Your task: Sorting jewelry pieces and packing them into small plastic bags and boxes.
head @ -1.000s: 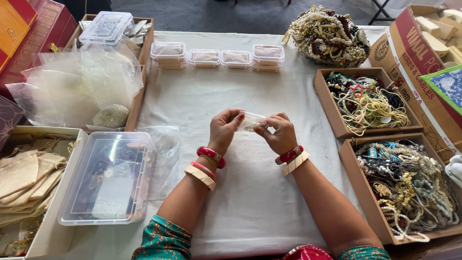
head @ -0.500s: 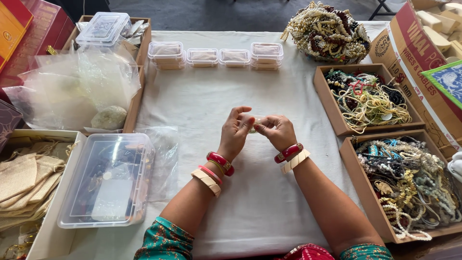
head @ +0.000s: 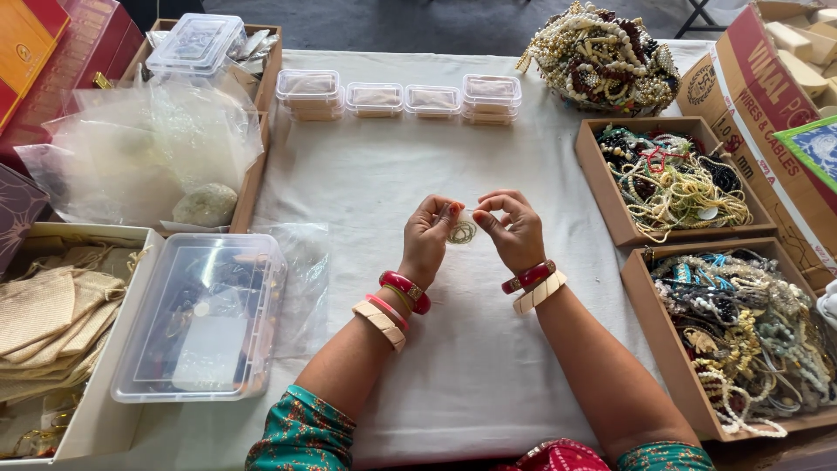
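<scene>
Our fingers [head: 446, 212] pinched the top of a small clear pouch [head: 463, 228] holding a coiled chain, left hand [head: 429, 240] and right hand [head: 514, 231] either side, mid-frame above the white tabletop [head: 366, 174]; boxes of necklaces [head: 671, 183] lay right.

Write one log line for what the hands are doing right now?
left hand: pinching small clear pouch | right hand: pinching same pouch | place: above white cloth | nearby: bead trays

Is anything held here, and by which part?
Both hands, left hand and right hand, pinch a small clear pouch by its top edge; a small coiled piece shows inside.
</scene>
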